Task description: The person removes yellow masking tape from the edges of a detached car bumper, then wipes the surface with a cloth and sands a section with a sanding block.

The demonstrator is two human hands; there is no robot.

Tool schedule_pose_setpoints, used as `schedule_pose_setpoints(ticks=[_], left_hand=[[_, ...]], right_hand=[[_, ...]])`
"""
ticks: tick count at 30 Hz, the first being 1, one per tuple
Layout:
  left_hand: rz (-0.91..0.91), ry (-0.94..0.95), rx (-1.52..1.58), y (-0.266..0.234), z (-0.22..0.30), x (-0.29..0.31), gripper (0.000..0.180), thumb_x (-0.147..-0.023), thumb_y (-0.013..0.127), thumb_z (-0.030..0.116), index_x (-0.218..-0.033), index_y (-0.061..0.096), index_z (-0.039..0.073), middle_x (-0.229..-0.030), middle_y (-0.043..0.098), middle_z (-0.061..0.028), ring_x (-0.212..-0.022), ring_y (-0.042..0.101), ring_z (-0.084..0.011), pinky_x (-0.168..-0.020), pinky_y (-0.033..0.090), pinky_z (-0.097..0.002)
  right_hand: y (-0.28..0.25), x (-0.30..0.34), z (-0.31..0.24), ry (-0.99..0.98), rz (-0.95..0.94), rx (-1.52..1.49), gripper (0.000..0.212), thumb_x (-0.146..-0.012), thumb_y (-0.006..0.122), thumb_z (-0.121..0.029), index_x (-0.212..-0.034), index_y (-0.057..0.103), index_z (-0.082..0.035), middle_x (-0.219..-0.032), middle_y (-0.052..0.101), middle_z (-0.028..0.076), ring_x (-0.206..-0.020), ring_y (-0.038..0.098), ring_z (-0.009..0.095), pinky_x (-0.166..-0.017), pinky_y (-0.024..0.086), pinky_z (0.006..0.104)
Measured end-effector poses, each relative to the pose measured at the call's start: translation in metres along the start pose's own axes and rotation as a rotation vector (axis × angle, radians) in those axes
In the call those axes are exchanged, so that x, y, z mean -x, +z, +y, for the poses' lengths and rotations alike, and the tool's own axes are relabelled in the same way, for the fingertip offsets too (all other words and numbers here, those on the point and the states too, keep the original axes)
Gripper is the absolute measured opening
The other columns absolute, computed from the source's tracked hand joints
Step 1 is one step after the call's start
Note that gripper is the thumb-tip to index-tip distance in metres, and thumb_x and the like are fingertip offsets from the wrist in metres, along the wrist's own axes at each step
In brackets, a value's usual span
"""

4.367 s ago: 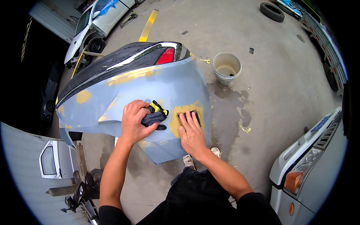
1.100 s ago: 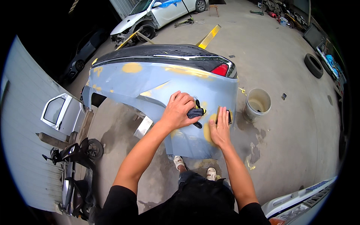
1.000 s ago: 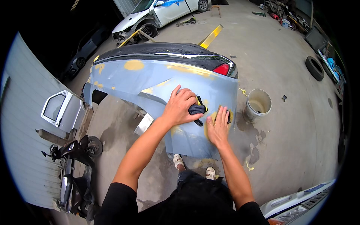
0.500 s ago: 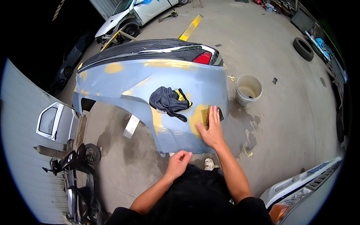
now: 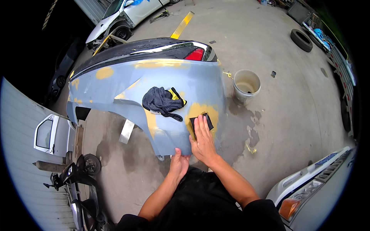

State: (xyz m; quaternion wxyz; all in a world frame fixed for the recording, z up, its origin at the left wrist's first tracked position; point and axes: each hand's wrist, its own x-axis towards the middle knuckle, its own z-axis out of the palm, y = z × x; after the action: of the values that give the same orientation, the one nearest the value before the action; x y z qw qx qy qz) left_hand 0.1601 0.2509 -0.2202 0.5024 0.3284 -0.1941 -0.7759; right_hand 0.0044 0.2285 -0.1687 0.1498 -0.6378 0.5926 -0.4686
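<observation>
A grey car body panel (image 5: 200, 82) with yellow filler patches lies in front of me, a red tail light at its far end. My right hand (image 5: 203, 144) presses a piece of sandpaper (image 5: 206, 120), black with olive-brown edges, onto the filler patch near the panel's right corner. Whether a block sits inside the sandpaper is hidden. At the panel's near edge, my left hand (image 5: 179, 165) has its thumb up over the rim and its fingers tucked under it. Left of the sandpaper, a crumpled dark grey and yellow cloth (image 5: 160, 101) rests on the panel.
A white bucket (image 5: 246, 86) stands on the floor right of the panel, beside wet patches. A scooter (image 5: 83, 181) and a white car door (image 5: 52, 134) are at the left. A vehicle front (image 5: 308, 188) is close at lower right; a tire (image 5: 301, 40) lies farther off.
My right hand has moved left and slightly nearer with the sandpaper, baring more of the filler patch. The left hand has changed from curled fingers to thumb-up at the panel's edge.
</observation>
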Motion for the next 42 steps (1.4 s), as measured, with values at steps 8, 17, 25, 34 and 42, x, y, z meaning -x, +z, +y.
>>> schedule_pose_setpoints(ticks=[8, 17, 25, 34, 42], left_hand=[[0.032, 0.017, -0.104, 0.009, -0.003, 0.001, 0.079, -0.089, 0.063, 0.055, -0.146, 0.035, 0.007, -0.149, 0.043, -0.0068, -0.137, 0.041, -0.0241, -0.117, 0.028, -0.0463], [0.167, 0.043, -0.179, 0.017, -0.002, 0.002, 0.077, -0.094, 0.058, 0.056, -0.142, 0.037, 0.000, -0.145, 0.047, -0.0100, -0.135, 0.044, -0.0250, -0.117, 0.028, -0.0453], [0.163, 0.040, -0.221, 0.020, -0.004, 0.006, 0.075, -0.095, 0.053, 0.060, -0.143, 0.040, 0.005, -0.142, 0.051, -0.0093, -0.133, 0.046, -0.0247, -0.113, 0.033, -0.0443], [0.188, 0.059, -0.180, 0.020, -0.002, 0.008, 0.073, -0.095, 0.059, 0.055, -0.141, 0.041, 0.001, -0.140, 0.052, -0.0100, -0.128, 0.051, -0.0249, -0.111, 0.035, -0.0437], [0.195, 0.079, -0.170, 0.012, -0.008, 0.001, 0.067, -0.096, 0.058, 0.053, -0.139, 0.044, 0.004, -0.139, 0.053, -0.0093, -0.126, 0.052, -0.0234, -0.107, 0.040, -0.0407]], right_hand=[[0.004, 0.021, -0.023, -0.060, -0.076, 0.038, 0.066, -0.102, 0.045, -0.035, -0.154, 0.027, 0.000, -0.159, 0.026, 0.025, -0.148, 0.021, 0.042, -0.116, 0.025, 0.0499], [-0.003, -0.044, -0.004, 0.056, -0.084, 0.087, 0.066, -0.101, 0.046, -0.035, -0.153, 0.027, -0.001, -0.162, 0.021, 0.018, -0.150, 0.017, 0.036, -0.114, 0.028, 0.0543], [-0.014, -0.060, 0.015, -0.045, -0.086, 0.062, 0.066, -0.099, 0.050, -0.034, -0.153, 0.029, -0.002, -0.160, 0.026, 0.018, -0.149, 0.024, 0.035, -0.115, 0.027, 0.0530], [-0.018, -0.032, 0.003, -0.193, -0.218, 0.108, 0.071, -0.097, 0.054, -0.037, -0.152, 0.029, 0.001, -0.160, 0.025, 0.018, -0.149, 0.022, 0.035, -0.115, 0.026, 0.0573], [-0.006, 0.013, -0.011, -0.166, -0.197, 0.091, 0.072, -0.098, 0.052, -0.037, -0.154, 0.025, -0.002, -0.161, 0.022, 0.020, -0.149, 0.022, 0.039, -0.113, 0.028, 0.0565]])
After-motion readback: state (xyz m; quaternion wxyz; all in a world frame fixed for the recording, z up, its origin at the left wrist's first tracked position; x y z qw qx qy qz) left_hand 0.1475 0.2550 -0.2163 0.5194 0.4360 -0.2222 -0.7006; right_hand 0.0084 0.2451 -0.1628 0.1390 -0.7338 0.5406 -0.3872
